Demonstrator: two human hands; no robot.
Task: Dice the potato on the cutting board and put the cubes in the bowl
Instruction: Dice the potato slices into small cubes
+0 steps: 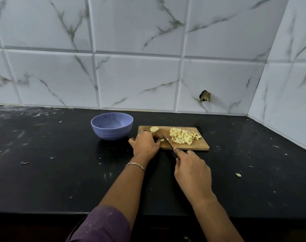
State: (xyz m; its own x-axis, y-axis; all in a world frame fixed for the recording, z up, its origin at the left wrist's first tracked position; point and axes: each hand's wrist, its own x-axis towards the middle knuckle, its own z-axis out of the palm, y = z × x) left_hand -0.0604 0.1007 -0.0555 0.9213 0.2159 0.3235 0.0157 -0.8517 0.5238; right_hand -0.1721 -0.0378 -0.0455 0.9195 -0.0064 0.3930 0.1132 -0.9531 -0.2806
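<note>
My left hand pins the potato, fingers curled; right hand clamped on the knife. I'd tuck fingertips, slice evenly; cubes at three o'clock, bowl at ten.

Black speckled countertop, white marble-veined wall tiles, dark hole in tile

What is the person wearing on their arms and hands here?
A purple sleeve covers the left upper arm, ending near the elbow. A thin silvery bracelet circles the left wrist. The right hand and forearm are bare: no sleeve, watch or ring shows.
</note>
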